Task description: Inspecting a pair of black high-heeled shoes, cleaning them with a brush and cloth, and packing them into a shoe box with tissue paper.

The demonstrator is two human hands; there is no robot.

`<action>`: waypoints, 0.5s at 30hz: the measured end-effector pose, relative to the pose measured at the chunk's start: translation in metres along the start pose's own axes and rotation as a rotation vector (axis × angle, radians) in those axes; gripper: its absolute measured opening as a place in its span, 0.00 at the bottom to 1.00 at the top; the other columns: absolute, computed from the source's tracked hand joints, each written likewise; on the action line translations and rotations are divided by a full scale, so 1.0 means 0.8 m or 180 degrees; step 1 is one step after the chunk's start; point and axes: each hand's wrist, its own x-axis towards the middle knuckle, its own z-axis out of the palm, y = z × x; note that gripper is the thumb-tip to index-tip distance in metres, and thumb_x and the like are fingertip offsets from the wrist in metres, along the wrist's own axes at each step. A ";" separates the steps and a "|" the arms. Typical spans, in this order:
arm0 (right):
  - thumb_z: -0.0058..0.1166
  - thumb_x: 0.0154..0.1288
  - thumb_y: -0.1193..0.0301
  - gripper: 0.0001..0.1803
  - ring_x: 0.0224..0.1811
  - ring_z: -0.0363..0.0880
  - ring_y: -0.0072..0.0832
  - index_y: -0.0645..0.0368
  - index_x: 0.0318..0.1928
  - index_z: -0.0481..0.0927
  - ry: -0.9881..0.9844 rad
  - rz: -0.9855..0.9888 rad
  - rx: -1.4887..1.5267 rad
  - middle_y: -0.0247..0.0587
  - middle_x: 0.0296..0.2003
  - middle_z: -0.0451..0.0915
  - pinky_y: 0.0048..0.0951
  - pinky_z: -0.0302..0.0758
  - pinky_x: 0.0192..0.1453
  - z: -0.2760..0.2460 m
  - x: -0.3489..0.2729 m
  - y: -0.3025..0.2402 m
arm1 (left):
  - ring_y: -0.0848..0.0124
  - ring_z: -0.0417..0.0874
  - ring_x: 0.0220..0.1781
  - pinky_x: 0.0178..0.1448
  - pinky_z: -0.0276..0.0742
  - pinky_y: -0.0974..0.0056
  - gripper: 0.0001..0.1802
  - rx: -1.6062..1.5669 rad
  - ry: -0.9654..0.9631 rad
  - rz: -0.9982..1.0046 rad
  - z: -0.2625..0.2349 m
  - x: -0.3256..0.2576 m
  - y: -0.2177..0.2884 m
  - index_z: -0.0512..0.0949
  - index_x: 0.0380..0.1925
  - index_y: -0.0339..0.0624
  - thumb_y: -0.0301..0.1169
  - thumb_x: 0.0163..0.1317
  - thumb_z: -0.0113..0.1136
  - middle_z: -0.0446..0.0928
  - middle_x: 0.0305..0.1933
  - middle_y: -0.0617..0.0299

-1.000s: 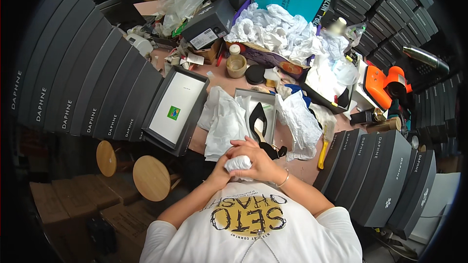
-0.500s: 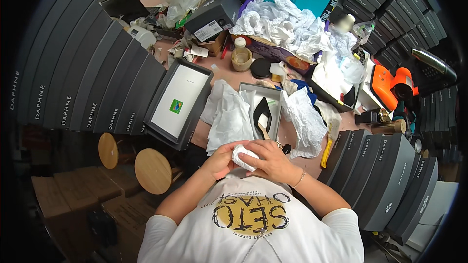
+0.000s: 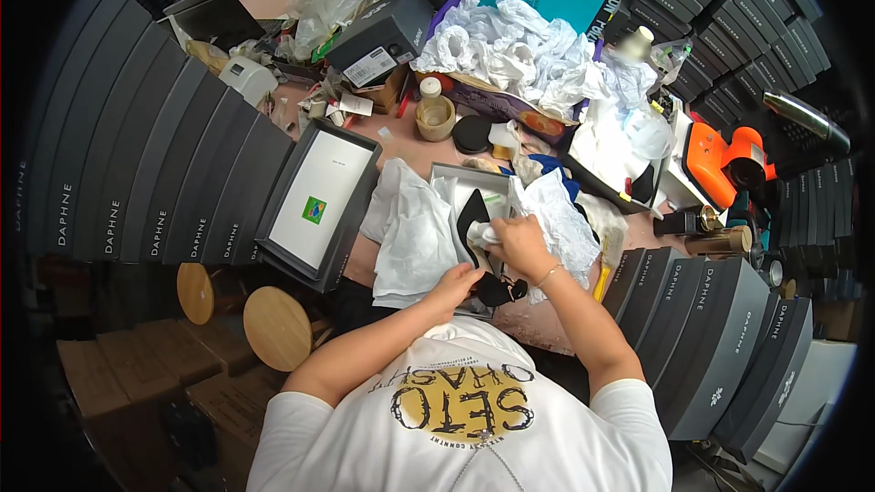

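A black pointed shoe [image 3: 468, 216] lies with its toe away from me in an open shoebox [image 3: 467, 175] in front of my body. The fingers of my right hand [image 3: 523, 244] pinch a small white paper wad [image 3: 481, 233] at the shoe's opening. At the near end of the shoe, beside its black heel part, my left hand [image 3: 453, 288] has its fingers closed on it; the fingertips are partly hidden. White tissue paper [image 3: 412, 237] spreads left of the box, and another crumpled sheet [image 3: 547, 219] spreads to its right.
A grey box lid or box with a white inside [image 3: 319, 210] stands at left beside a row of dark shoeboxes [image 3: 182, 182]. More shoeboxes [image 3: 711, 337] stand at right. Beyond are a jar with a brush [image 3: 435, 117], a carton of crumpled paper [image 3: 519, 55] and an orange tape dispenser [image 3: 720, 164].
Both hands have parted from in front of my chest. My right hand has carried the paper wad forward to the shoe; my left hand has moved to the shoe's near end.
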 end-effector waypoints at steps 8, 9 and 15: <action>0.57 0.49 0.69 0.09 0.38 0.79 0.37 0.56 0.33 0.77 -0.0050 -0.0374 -0.0422 0.41 0.33 0.77 0.37 0.75 0.39 0.063 0.036 -0.006 | 0.67 0.75 0.50 0.54 0.70 0.66 0.44 0.0834 0.0516 0.0390 -0.010 0.054 -0.039 0.52 0.64 0.26 0.45 0.59 0.59 0.73 0.50 0.45; 0.57 0.49 0.69 0.10 0.39 0.78 0.38 0.56 0.34 0.76 0.0029 -0.0320 -0.0430 0.41 0.34 0.76 0.37 0.75 0.39 0.063 0.036 -0.006 | 0.68 0.76 0.47 0.51 0.71 0.66 0.43 0.0755 0.0678 0.0610 -0.002 0.051 -0.041 0.50 0.65 0.28 0.42 0.59 0.58 0.74 0.48 0.46; 0.61 0.53 0.62 0.25 0.47 0.75 0.42 0.50 0.53 0.75 -0.0146 -0.0378 0.0449 0.42 0.43 0.75 0.39 0.75 0.46 0.044 0.006 -0.015 | 0.70 0.76 0.48 0.50 0.72 0.70 0.43 -0.0002 0.0761 0.0695 -0.005 0.002 -0.010 0.45 0.69 0.36 0.33 0.61 0.58 0.74 0.47 0.50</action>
